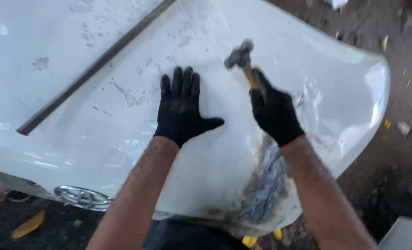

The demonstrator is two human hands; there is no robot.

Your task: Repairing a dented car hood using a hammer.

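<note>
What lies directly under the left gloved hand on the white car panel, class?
The left hand lies flat, fingers spread, on the white car panel. Scuffed, chipped paint shows around it. The patch under the palm is covered, so its condition cannot be seen.

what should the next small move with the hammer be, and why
Probably a short, controlled tap of the hammer onto the white car panel just right of the left hand. The right hand holds it raised above the panel, its head blurred, while the gloved left hand lies flat on the metal beside it. Scraped, bare patches show nearby, so light blows seem wise.
</note>
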